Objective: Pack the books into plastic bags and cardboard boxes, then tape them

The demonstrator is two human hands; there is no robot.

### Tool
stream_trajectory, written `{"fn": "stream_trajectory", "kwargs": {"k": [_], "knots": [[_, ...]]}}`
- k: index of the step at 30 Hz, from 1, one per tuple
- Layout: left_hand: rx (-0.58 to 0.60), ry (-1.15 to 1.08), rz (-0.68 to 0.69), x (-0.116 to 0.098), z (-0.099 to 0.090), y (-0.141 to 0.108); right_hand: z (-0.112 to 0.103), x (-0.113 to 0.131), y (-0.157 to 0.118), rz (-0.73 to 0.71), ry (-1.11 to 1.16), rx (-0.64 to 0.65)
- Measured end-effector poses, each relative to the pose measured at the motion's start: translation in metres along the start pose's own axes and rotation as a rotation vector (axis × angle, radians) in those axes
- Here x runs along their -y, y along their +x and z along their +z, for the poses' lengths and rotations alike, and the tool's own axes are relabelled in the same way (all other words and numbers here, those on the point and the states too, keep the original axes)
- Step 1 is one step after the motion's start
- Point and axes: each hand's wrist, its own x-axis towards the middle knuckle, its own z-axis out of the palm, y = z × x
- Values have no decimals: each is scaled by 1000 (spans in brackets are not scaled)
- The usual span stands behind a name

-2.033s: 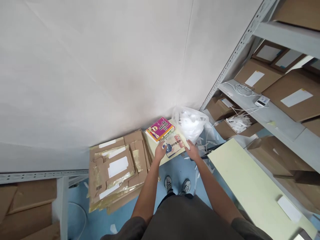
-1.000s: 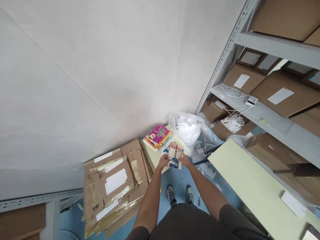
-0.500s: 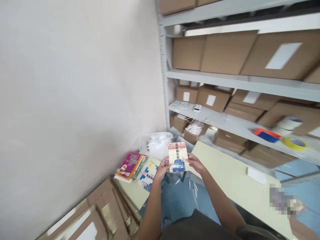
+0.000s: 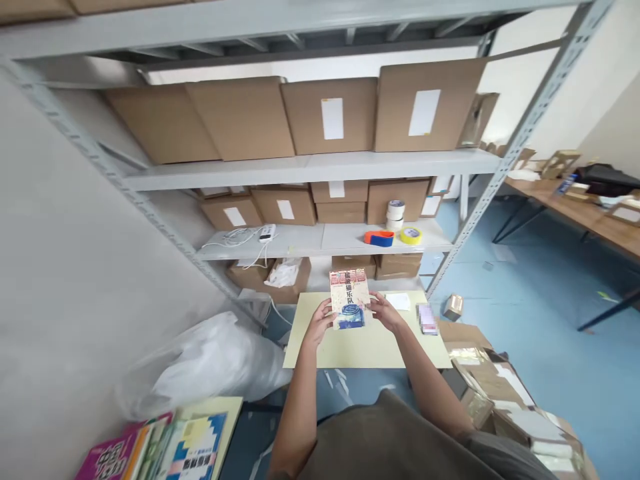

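Against grey shelving (image 4: 320, 169) and a pale yellow table (image 4: 360, 351), holding a book (image 4: 349, 293) between left hand (image 4: 319, 323) and right hand (image 4: 388, 313), both pinched closed on opposite side edges around mid-height and below, cover facing the camera.

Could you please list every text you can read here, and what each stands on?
"摇滚猫乐队": down the cover of the held book, between the left hand and right hand.
Red print across that cover's top: too blurred to read.
Print on the purple book and blue-and-yellow book: too blurred to read surely.
Any print on the yellow tape roll or white box label: too small.
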Motion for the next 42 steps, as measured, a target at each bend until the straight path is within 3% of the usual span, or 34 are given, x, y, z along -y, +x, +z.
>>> {"fn": "stream_trajectory", "kwargs": {"k": [2, 5, 15, 19, 21, 25, 28, 31, 35, 40, 42], "knots": [[53, -16, -4, -1, 15, 16, -17, 5, -4, 0, 7, -21], [100, -54, -19, 0, 21, 36, -26, 7, -4, -3, 40, -46], [150, -45, -52, 8, -5, 74, -6, 3, 14, -38, 191, -166], [-21, 125, 64, 4, -8, 81, 3, 3, 17, -82, 172, -195], [-94, 214, 163, 1, 1, 79, 11, 1, 20, -124, 116, -209], [29, 180, 270, -6, 33, 71, 42, -11, 33, -287, -85, -197], [31, 119, 250, -10, 43, 69, 61, -25, 42, -365, -258, -172], [56, 14, 209, -17, 26, 75, 59, -29, 45, -355, -336, -218], [214, -188, 101, -29, -12, 80, 34, -16, 38, -251, -331, -504], [343, -240, -8, -29, -28, 81, 24, -1, 24, -64, -6, -214], [331, -230, -1, -24, -27, 82, 26, 1, 20, -64, 64, -189]]}}
